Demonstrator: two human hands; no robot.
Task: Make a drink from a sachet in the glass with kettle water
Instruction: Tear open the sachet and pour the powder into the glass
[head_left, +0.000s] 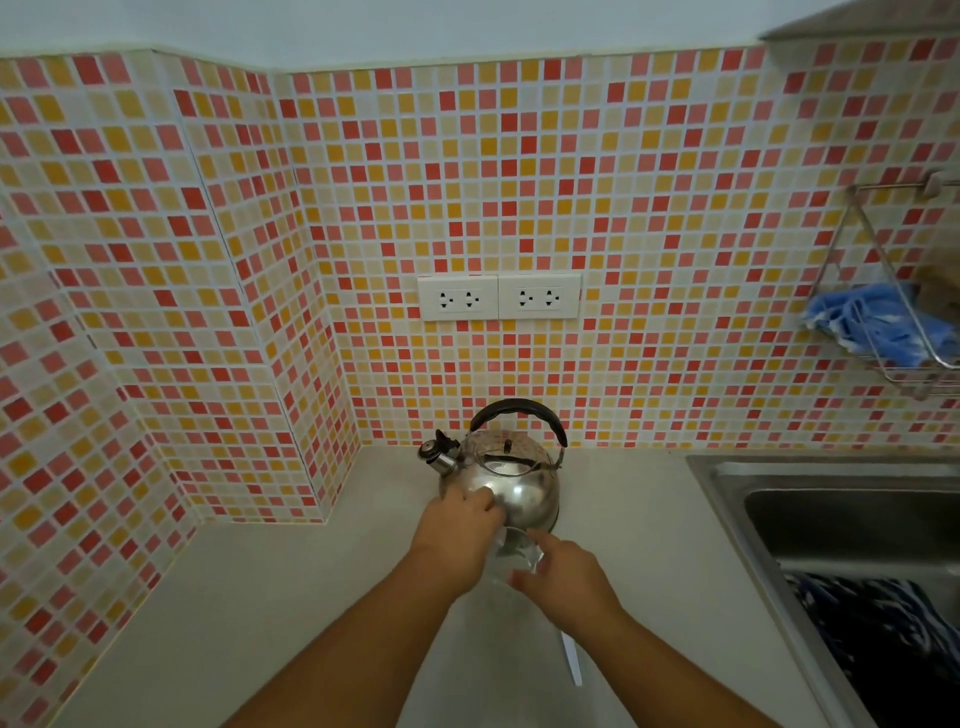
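Observation:
A shiny steel kettle (511, 475) with a black handle stands on the pale counter (291, 597) near the tiled wall, spout to the left. Just in front of it is a clear glass (514, 553), mostly hidden between my hands. My left hand (457, 538) is at the glass's left rim with its fingers bunched together against the kettle's front; what they pinch is hidden. My right hand (569, 579) grips the glass from the right, index finger along the rim and thumb on the near side. A thin white strip (571, 662), perhaps the sachet, lies on the counter under my right forearm.
A steel sink (852, 519) with a dark patterned cloth (883, 623) in it is at the right. A wire rack (898, 332) holding a blue cloth hangs on the wall above it. Two double sockets (498, 297) sit on the wall behind the kettle.

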